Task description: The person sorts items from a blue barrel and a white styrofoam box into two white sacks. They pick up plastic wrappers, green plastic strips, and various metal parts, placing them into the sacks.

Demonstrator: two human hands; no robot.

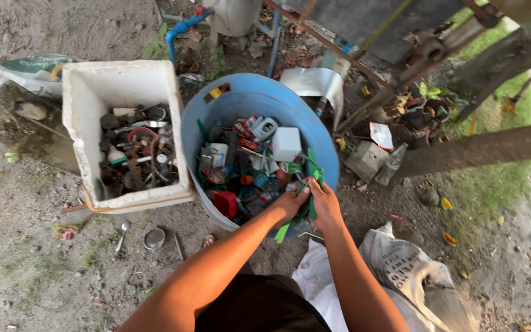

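While the head camera looks straight down, both hands meet over the near rim of a round blue tub [250, 98] standing on bare dirt. The left hand [290, 201] and right hand [325, 203] each have their grip closed around a bundle of green plastic strips [312, 178] — flat, narrow pieces whose long axis runs roughly up and down the picture, one end pointing into the tub, the other poking out below the hands toward the person. The tub holds mixed plastic scrap, including a white box [286, 144]. Just left of it stands a white foam box [93, 92] of metal odds and ends. A pale woven sack [407, 270] lies on the ground by the right forearm.
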